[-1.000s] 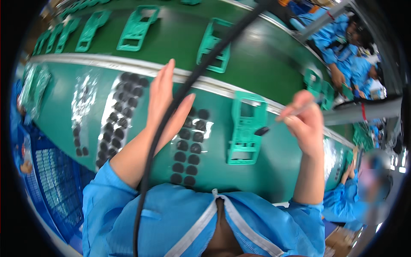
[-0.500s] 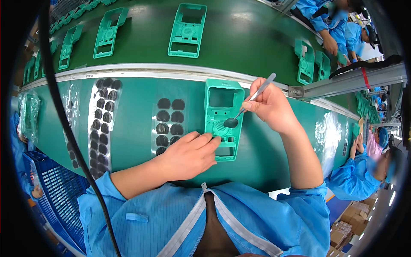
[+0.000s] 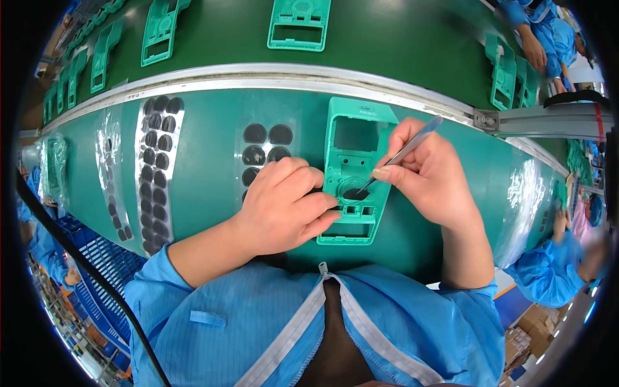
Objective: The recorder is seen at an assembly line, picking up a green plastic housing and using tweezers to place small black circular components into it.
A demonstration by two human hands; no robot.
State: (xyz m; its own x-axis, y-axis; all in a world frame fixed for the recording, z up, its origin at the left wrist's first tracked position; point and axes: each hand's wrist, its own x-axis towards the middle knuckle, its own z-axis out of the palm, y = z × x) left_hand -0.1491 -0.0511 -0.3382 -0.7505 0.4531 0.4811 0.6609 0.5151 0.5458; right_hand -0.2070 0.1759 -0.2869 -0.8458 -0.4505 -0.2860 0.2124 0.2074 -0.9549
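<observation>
A green plastic housing (image 3: 335,169) with cut-out windows lies on the bench before me. My left hand (image 3: 280,203) grips its left edge with bent fingers. Held in my right hand (image 3: 429,177) is a pair of metal tweezers (image 3: 416,142), slanting down to the left. At their tips, a black round disc (image 3: 352,194) with one flat side lies over the lower part of the housing's round perforated grille. Whether the disc is fully seated cannot be made out.
Left of the housing lie a clear sheet with black discs (image 3: 255,133) and a longer disc strip (image 3: 159,194). A metal rail (image 3: 258,72) separates the bench from a green belt (image 3: 412,39) carrying more housings (image 3: 298,45). A black cable (image 3: 84,264) crosses the left; co-workers stand at right.
The disc on the tweezers has come down from the grille's right side onto the grille. My left hand has shifted up the housing's edge. The whole view has shifted slightly.
</observation>
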